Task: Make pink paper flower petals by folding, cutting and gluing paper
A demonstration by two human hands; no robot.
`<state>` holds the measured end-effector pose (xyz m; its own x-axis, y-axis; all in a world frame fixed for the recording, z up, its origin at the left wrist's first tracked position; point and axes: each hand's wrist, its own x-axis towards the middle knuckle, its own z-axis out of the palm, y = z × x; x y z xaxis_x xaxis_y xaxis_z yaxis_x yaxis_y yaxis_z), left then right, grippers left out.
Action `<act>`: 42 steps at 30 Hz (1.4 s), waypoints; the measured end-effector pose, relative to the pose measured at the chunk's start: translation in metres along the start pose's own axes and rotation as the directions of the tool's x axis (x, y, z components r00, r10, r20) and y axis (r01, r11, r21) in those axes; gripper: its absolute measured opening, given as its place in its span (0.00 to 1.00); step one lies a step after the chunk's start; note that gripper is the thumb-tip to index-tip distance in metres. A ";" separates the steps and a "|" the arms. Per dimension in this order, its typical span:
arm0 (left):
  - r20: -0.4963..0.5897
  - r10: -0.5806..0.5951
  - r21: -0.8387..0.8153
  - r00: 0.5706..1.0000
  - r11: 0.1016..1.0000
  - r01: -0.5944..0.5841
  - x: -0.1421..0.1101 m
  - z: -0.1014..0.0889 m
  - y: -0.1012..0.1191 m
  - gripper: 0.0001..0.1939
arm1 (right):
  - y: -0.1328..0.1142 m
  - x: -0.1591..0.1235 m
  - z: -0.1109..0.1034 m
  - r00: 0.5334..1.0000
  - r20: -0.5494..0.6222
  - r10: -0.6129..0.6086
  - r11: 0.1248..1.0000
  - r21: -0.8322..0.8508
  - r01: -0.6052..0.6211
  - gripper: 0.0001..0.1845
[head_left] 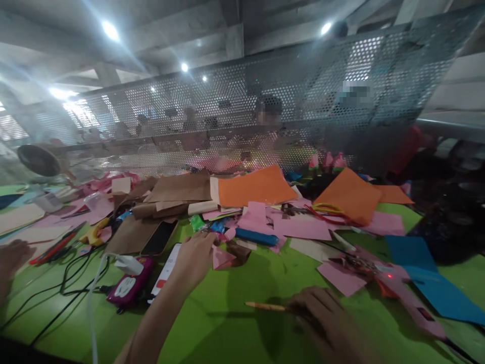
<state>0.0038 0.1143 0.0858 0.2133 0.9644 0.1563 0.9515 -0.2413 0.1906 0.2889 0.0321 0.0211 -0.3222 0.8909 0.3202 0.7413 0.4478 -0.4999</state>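
Note:
My left hand (pixel 195 255) reaches into a heap of small scraps, its fingers bent down and pressed together. The fingertips touch the pile beside a folded pink paper piece (pixel 223 258) and a blue roll (pixel 256 236). Whatever they pinch, if anything, is hidden. Under that wrist lies a phone with a lit white screen (pixel 165 270). Low on the right, my right hand (pixel 318 311), slightly blurred, is closed round a pointed wooden stick (pixel 267 306). The stick points left over the green table (pixel 235 336). A pink tool with a red light and a cord (pixel 405 296) lies farther right.
Another person's hand (pixel 15 258) rests at the left edge near red-handled scissors (pixel 53 251). A purple power strip (pixel 131 285) trails cables. Brown paper (pixel 180 187), orange sheets (pixel 253 188) and blue sheets (pixel 439 288) cover much of the table before a perforated metal screen (pixel 227 131).

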 end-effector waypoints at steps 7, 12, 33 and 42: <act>0.043 0.113 0.012 0.993 0.993 -0.113 -0.004 0.011 0.000 0.17 | -0.002 -0.001 0.000 1.000 -0.011 0.016 0.999 0.031 -0.015 0.09; 0.049 0.072 -0.042 0.996 0.997 -0.070 -0.008 0.002 0.003 0.08 | -0.004 0.001 -0.002 1.000 -0.025 0.013 0.999 0.049 -0.012 0.07; 0.278 -0.099 -0.957 0.956 -0.116 0.266 -0.062 0.055 0.071 0.13 | -0.028 0.004 -0.011 0.965 0.100 0.242 0.849 0.460 -0.260 0.11; 0.364 -0.007 -0.912 0.932 -0.204 0.355 -0.058 0.065 0.085 0.29 | -0.036 0.003 -0.012 0.969 -0.001 0.249 0.832 0.511 -0.213 0.15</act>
<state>0.0865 0.0452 0.0299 0.2730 0.9392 -0.2081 -0.3202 0.2927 0.9010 0.2685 0.0175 0.0492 -0.1269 0.9742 0.1868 0.3846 0.2219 -0.8960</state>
